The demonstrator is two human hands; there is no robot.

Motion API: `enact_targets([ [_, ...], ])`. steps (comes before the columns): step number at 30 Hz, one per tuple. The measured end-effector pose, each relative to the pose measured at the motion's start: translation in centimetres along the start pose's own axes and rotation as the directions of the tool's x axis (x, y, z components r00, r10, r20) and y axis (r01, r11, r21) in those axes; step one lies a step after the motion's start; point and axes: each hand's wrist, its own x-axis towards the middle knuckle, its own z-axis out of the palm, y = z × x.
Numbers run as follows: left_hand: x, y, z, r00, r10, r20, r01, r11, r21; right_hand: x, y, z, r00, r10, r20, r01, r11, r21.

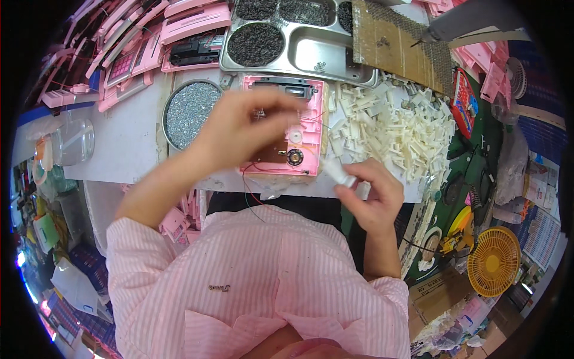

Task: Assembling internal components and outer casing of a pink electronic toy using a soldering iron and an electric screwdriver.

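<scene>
Pinched between thumb and fingertips, the left hand's (239, 122) grip is closed on a small metal part, too blurred to name, held just over the upper half of a pink plastic housing (286, 127). That housing lies open side up on the white surface (119, 143), near its front edge, with a brown circuit board (272, 157), a small round speaker (294, 157) and a white gear-like disc (295, 136) inside it; thin red wires (251, 188) trail from it over the edge toward the person's pink striped shirt (257, 281).

Right hand (372, 194) has its grip wrapped around a short white plastic tube (336, 172), the tip pointing at the housing's lower right corner and close to it.

Left of the housing stands a round metal bowl of small silvery screws (191, 112). To the right lies a heap of white plastic pieces (394, 128). Behind, a compartmented steel tray (311, 57) holds dark small parts, and more pink housings (149, 42) are stacked at the far left.
</scene>
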Motion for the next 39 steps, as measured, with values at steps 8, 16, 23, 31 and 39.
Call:
enact_targets([
  [8,-5.8,-3.8,2.3,0.920,-0.364,0.146,0.322,0.490,-0.810,1.6,-0.9,2.7,0.963,-0.257,0.086,0.265,0.959,-0.103],
  [16,-6.5,-4.0,4.4,0.943,-0.329,0.056,0.271,0.657,-0.704,0.9,-0.9,4.0,0.920,-0.385,0.065,0.386,0.871,-0.304],
  [23,-4.4,-3.8,2.0,0.942,0.327,0.077,-0.319,0.800,0.508,1.6,3.1,1.9,0.997,0.073,0.003,-0.072,0.992,-0.103],
  [31,-5.2,-6.0,2.7,0.934,0.341,0.103,-0.335,0.744,0.578,4.7,3.2,2.2,0.953,-0.231,0.194,0.299,0.809,-0.505],
  [39,-4.9,-6.3,2.9,0.919,0.378,0.115,-0.373,0.734,0.567,5.9,5.0,2.0,0.910,-0.331,0.250,0.407,0.828,-0.385],
])
